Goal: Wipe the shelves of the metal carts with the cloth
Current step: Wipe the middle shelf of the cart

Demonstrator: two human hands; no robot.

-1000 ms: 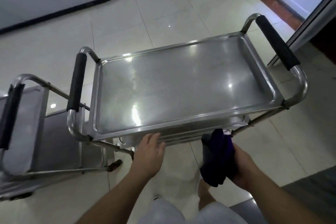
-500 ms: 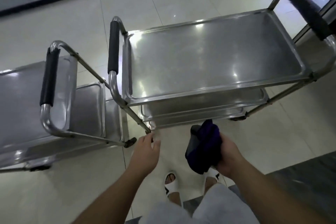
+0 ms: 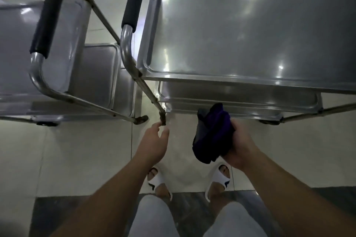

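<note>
1. Right hand (image 3: 238, 146) gripped the cloth (image 3: 212, 132), a dark purple bundle, fingers closed around it. Cloth hung in the air, touching no shelf.
2. Left hand (image 3: 154, 144) was empty, fingers loosely open, tips just beside the lower end of the near cart's slanted frame leg (image 3: 152, 96). Contact with the leg: couldn't tell.
3. Near cart: top shelf (image 3: 250, 31) lay ahead of and above the cloth, long axis running left-right across the view. Bare steel, nothing on it.
4. Lower shelves (image 3: 240, 100) sat stacked under the top one, front edges directly ahead of the cloth and close to it. Only a strip of each showed, the rest hidden by the top shelf.
5. Key relation: cloth sat at the near long edge, roughly mid-left of the cart's length, just short of the lower shelf rim. Right hand was clearly the nearer one to any shelf face.
6. Judgement: a forward reach would put the cloth on a lower shelf; the top shelf would need a lift first. Strokes along the long axis look like the efficient path.
7. Second cart (image 3: 57, 54) stood to the left, handle (image 3: 48, 19) toward the first cart, well apart from the cloth. Left hand nearer to it.
8. Risk: cart may roll under wiping pressure; left hand looked placed to steady the frame.
</note>
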